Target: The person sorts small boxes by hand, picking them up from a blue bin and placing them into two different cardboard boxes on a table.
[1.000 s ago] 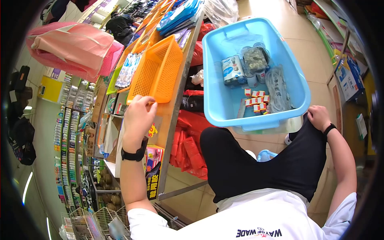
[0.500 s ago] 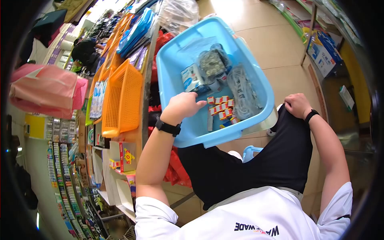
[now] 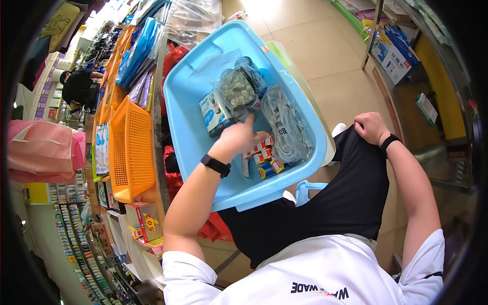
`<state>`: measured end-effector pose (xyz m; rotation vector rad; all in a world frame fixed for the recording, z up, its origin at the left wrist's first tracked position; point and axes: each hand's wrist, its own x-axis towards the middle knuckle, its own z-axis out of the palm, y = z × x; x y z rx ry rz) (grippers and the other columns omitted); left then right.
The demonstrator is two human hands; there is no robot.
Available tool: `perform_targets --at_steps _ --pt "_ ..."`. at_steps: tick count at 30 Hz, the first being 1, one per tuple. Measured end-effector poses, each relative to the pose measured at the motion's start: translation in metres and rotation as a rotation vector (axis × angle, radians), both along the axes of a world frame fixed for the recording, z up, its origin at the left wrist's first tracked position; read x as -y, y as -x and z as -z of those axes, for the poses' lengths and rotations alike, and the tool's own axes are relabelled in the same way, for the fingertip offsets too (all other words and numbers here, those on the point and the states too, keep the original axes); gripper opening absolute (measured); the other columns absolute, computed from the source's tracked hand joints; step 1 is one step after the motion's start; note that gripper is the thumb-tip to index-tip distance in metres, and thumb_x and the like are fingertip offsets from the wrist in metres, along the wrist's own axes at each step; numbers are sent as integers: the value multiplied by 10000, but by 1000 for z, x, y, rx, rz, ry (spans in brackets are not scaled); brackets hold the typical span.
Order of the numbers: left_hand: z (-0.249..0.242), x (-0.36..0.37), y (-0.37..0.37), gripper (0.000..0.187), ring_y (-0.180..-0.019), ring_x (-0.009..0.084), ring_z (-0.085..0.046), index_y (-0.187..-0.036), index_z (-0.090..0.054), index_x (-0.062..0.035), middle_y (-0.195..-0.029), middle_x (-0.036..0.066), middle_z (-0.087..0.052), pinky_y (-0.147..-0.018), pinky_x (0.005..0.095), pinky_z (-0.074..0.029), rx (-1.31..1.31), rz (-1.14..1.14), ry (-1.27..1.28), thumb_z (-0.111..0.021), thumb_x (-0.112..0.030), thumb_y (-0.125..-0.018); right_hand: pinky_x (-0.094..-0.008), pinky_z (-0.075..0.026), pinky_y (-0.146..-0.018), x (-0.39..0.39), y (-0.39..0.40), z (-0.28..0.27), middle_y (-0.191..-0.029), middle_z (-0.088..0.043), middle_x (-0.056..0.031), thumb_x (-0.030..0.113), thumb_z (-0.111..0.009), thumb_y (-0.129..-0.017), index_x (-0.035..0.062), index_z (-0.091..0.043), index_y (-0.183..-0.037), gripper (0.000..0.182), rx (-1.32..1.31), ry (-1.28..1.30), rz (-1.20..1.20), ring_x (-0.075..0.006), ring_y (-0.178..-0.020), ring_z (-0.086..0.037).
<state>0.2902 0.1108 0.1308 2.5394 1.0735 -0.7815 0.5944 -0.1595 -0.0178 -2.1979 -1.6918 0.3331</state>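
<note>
My left hand (image 3: 236, 140), with a black band on the wrist, reaches into a light blue plastic tub (image 3: 175, 127). Its thumb and forefinger are spread, with nothing seen between them, just above small red, white and yellow boxes (image 3: 268, 155) that it partly covers. Beyond the fingers lie a blue-and-white packet (image 3: 213, 114) and a clear bag of pale round pieces (image 3: 238, 90). To their right is a clear bag of coiled translucent tubing or cord (image 3: 287, 127) with dark printing. My right hand (image 3: 371, 127) rests on my knee, fingers loosely curled and holding nothing visible.
An orange basket (image 3: 132, 152) and blue packaged goods (image 3: 140, 53) stand along the shelf at left. A pink bag (image 3: 46, 150) hangs farther left. A person in dark clothing (image 3: 79, 91) is behind the shelf. At right, a blue-and-white box (image 3: 394, 58) sits near a glass case.
My left hand has moved from the tub's near left side to over the small boxes, its fingers reaching farther in. My right hand stays on my knee. The view has shifted slightly.
</note>
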Motion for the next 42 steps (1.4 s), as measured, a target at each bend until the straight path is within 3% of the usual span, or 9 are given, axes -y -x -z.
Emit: perform_targets --at_steps 3,4,6,10,12,16,24,34,42 --pt "23 6 4 795 -1132 340 -652 -1459 -453 -50 -1187 213 -683 -934 415 -530 -120 270 -138 -641 -588 -906 -435 -527 -748 -4 -2 -3 -801 -695 -128 200 -577 -839 68 -693 -793 181 -20 3 4 -338 -802 -670" --pt "24 3 4 795 -1132 340 -652 -1459 -453 -50 -1187 213 -683 -934 415 -530 -117 264 -138 -641 -588 -906 -437 -527 -747 -5 -1 -4 -800 -695 -128 200 -578 -839 68 -694 -794 182 -26 8 9 -338 -799 -670" --pt "20 -1 2 770 -1137 341 -651 -1434 -491 -60 -1191 212 -677 -929 420 -532 -134 143 143 -663 -579 -893 -443 -527 -744 -7 1 -5 -804 -697 -129 201 -578 -838 69 -694 -791 182 -25 2 4 -337 -794 -671" --pt "22 -2 2 734 -1135 346 -650 -1435 -499 -72 -1226 206 -662 -932 418 -536 -174 150 137 -706 -506 -880 -441 -525 -739 -11 4 -4 -803 -699 -124 200 -578 -835 70 -696 -795 181 -18 -6 -10 -335 -792 -671" --pt "22 1 7 644 -1109 364 -658 -1448 -498 -103 -1253 237 -628 -920 419 -535 -35 93 222 -689 -394 -906 -440 -524 -738 -12 6 -4 -802 -699 -123 199 -577 -834 70 -697 -796 180 -23 -10 -16 -334 -792 -671" --pt "25 2 6 605 -1091 369 -664 -1425 -528 -115 -1282 244 -606 -912 413 -539 -7 38 258 -703 -321 -883 -438 -522 -739 -14 8 -6 -804 -699 -122 200 -576 -834 69 -700 -801 183 -30 0 -20 -334 -796 -671" --pt "32 -3 6 432 -1069 336 -676 -1272 -671 -135 -1094 177 -722 -904 426 -545 49 154 99 -695 -236 -853 -444 -519 -770 -12 7 -3 -820 -706 -130 209 -572 -846 71 -710 -816 197 -23 20 -4 -339 -823 -672" --pt "31 -2 4 399 -1031 339 -692 -1267 -677 -166 -1081 159 -729 -879 426 -560 16 151 41 -641 -174 -870 -445 -524 -779 -9 5 -3 -840 -714 -134 220 -574 -851 71 -721 -832 210 -29 31 15 -342 -839 -675" --pt "35 -4 3 411 -1029 349 -691 -1311 -629 -117 -1071 173 -728 -862 441 -558 10 212 -24 -581 -208 -914 -445 -527 -774 -10 7 -5 -842 -717 -135 210 -576 -847 69 -729 -837 208 -28 12 22 -350 -826 -675"
